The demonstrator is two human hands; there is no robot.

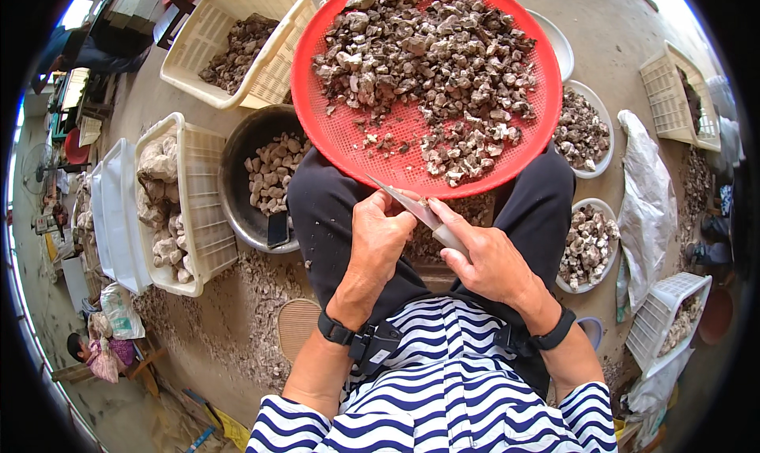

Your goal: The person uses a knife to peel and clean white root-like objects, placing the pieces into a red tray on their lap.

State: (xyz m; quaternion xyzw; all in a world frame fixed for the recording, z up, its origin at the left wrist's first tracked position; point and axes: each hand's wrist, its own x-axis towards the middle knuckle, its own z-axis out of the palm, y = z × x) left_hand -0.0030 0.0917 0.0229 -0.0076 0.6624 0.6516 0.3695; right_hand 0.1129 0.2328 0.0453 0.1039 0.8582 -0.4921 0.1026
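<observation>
My right hand (493, 263) grips the pale handle of a knife (415, 206), its blade pointing up and left. Close against the blade is my left hand (380, 233), fingers curled and thumb bent inward. A small brownish bit shows by the blade between the hands; whether my left fingers pinch it is hidden. Just beyond them, a red perforated round tray (380, 150) rests at my knees. Rough brown-and-white chunks (421, 55), perhaps dried fungus or root pieces, are heaped on it, with a smaller pile nearer me.
At left stand a dark metal basin (234, 174) of smoother lumps, a phone (278, 230) at its rim, and cream plastic crates (208, 209). White bowls (608, 138) of chunks and a white sack (647, 215) lie right. Scraps (267, 310) litter the floor. A person (110, 352) is at far left.
</observation>
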